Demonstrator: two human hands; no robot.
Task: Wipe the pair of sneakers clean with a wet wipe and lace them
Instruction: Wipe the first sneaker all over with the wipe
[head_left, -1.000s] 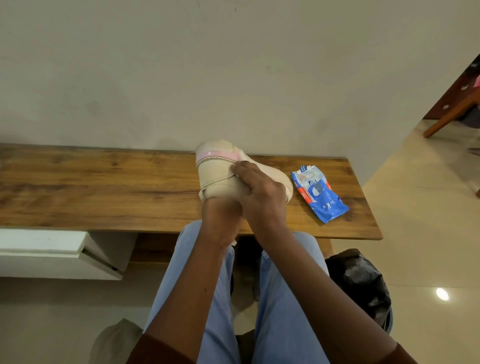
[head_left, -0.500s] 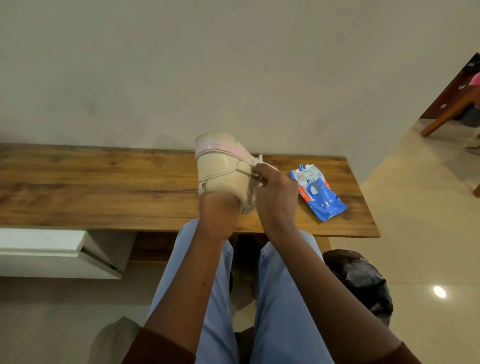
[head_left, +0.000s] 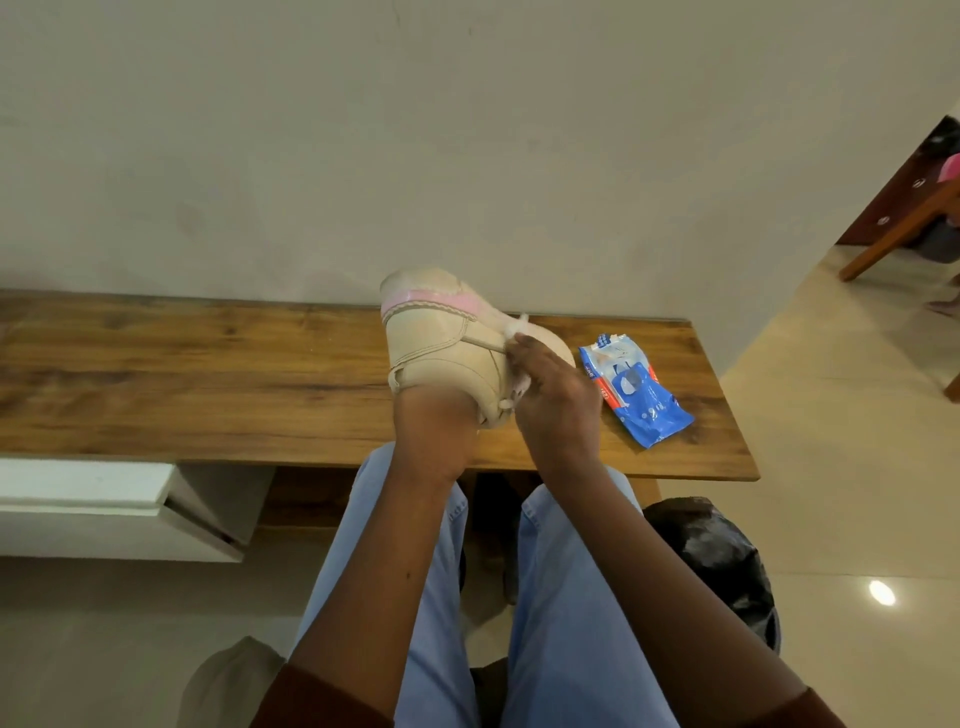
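**Wiping the first sneaker: lacing not yet begun**

You are in the wiping step. The beige sneaker (head_left: 441, 343), with its pink band at the far end, is raised just above the middle of the wooden desk (head_left: 208, 374) and tilted, its side panel facing you. Your left hand (head_left: 436, 436) carries it from the near end. The fingers are hidden behind or inside the shoe, so I cannot tell how they are curled. Your right hand (head_left: 556, 395) is closed around a white wet wipe (head_left: 518, 326) and presses it to the right side of the sneaker. Bits of the wipe show above and below the fingers.

The blue wipe pack (head_left: 636, 400) lies on the desk just right of your right hand. A black bag (head_left: 717, 561) sits on the floor, near right.

Judging from this, only one shoe is in hand and the other is not clearly in view, so much of the task remains. Next you probably need to turn the sneaker with the left hand to present the unwiped faces, keeping the wipe flat against it.
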